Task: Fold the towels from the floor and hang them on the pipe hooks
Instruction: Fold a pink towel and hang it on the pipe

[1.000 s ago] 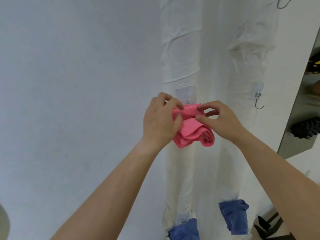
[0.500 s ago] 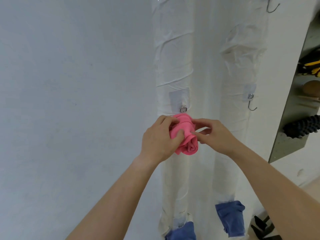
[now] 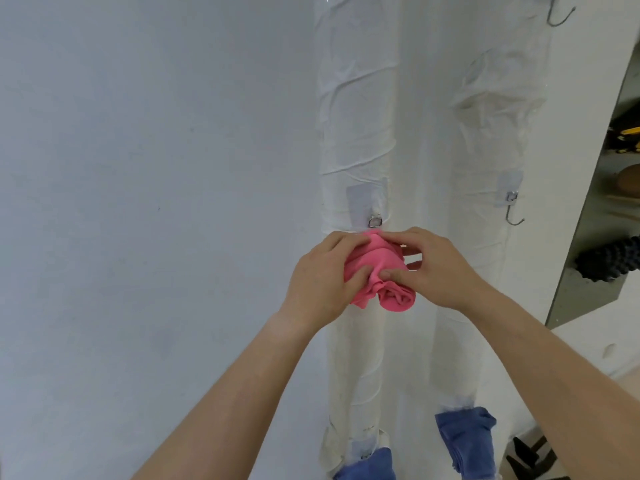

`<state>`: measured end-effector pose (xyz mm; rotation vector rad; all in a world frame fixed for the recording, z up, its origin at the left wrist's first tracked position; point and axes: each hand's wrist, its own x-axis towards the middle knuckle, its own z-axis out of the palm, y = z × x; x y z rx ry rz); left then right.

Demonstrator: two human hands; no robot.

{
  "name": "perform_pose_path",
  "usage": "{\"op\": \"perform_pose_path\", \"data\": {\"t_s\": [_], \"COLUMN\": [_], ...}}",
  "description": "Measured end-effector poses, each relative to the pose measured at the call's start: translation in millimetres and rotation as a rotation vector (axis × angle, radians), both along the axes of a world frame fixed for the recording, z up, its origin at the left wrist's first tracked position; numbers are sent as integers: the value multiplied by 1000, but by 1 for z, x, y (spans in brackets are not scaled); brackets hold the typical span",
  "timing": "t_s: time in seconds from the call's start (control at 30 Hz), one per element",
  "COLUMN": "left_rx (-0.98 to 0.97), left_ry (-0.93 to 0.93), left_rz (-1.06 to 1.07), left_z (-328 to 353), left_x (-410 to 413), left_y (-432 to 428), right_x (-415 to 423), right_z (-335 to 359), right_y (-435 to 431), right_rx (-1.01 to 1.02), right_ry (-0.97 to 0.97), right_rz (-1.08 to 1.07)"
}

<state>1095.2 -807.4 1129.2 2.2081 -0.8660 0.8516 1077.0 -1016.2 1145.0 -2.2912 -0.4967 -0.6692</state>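
Observation:
A folded pink towel [image 3: 384, 275] is bunched against the left white-wrapped pipe [image 3: 356, 133], just under a small metal hook mount [image 3: 375, 221]. My left hand [image 3: 323, 282] grips the towel's left side. My right hand [image 3: 436, 268] pinches it from the right and top. The hook's lower end is hidden behind the towel and my fingers. A second white-wrapped pipe [image 3: 491, 133] stands to the right with a bare metal hook [image 3: 512, 213] at the same height.
Two blue towels [image 3: 465, 441] [image 3: 367, 467] hang low on the pipes. Another bare hook [image 3: 559, 15] sits high on the right pipe. A plain white wall fills the left. A shelf opening with dark objects [image 3: 609, 261] lies at the far right.
Both hands carried the pink towel down and in against the left pipe, under the hook mount, which is now uncovered. The towel is bunched tighter.

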Motion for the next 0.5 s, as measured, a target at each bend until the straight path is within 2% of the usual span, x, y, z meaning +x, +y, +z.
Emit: {"op": "perform_pose_path", "data": {"t_s": [0.37, 0.5], "left_rx": [120, 110], "left_ry": [158, 95], "left_rz": [-40, -16], "left_z": [18, 23], "left_x": [5, 1], "left_y": [7, 5], "right_x": [-9, -12], "right_z": [6, 7], "right_y": [-3, -2], "right_rx": [-18, 64], "right_ry": [88, 63], "right_rz": [37, 18]}}
